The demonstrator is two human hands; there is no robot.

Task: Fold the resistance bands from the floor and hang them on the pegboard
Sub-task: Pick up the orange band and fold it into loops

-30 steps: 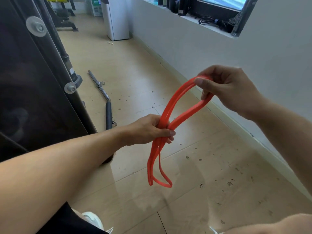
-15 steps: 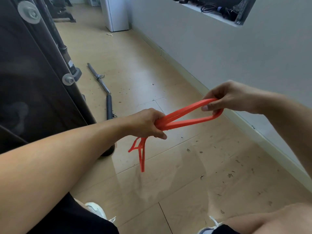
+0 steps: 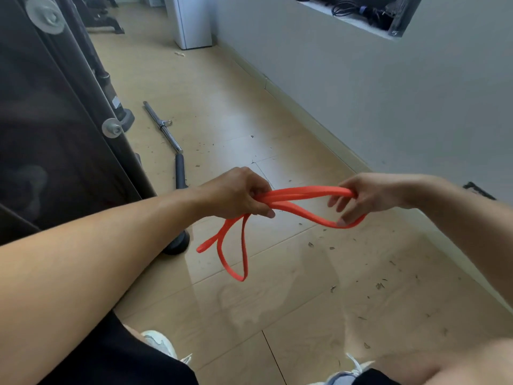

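At the far left stands a dark panel (image 3: 55,120) with round metal bolts, and beside it a metal bar (image 3: 163,129) lies on the wooden floor (image 3: 277,287), its black handle pointing toward the person. Next comes the left hand (image 3: 236,194), whose grip is curled tight around the bunched middle of an orange resistance band (image 3: 299,194), held in the air above the floor. Below this fist, two loops of the band hang down loose. To the right, the band runs across as a flat doubled loop to the right hand (image 3: 369,194), whose thumb and fingers are hooked through its end, the lower strand resting against the fingertips (image 3: 342,220). White shoes (image 3: 158,343) show at the bottom edge, and a grey wall (image 3: 388,93) fills the right side.
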